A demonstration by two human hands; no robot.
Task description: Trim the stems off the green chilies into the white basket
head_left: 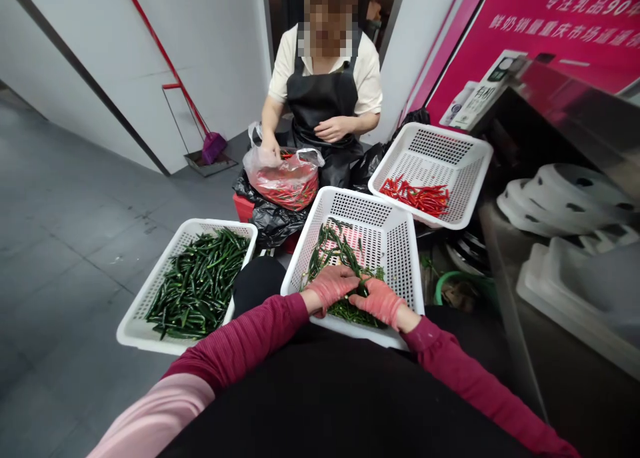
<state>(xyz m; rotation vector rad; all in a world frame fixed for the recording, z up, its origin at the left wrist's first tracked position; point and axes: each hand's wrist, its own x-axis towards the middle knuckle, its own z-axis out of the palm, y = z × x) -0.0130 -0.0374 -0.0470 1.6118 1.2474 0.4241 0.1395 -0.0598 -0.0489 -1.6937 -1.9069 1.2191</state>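
My left hand point(333, 286) and my right hand point(381, 301), both in pinkish-orange gloves, meet over the near part of the middle white basket point(400, 245). Their fingers are bent together around a dark green chili point(364, 286); exactly which fingers grip it is hard to make out. Beneath them lies a pile of green stems point(353, 311). Loose green chilies point(337, 245) are spread toward the basket's far left side. To the left, another white basket point(135, 338) is filled with green chilies point(203, 281).
Across from me sits a person in a black apron point(323, 98), one hand at a plastic bag of red chilies point(290, 181). A basket point(475, 171) with red chilies point(417, 197) stands at back right. Right are a metal counter point(505, 285) and green-rimmed bucket point(440, 288).
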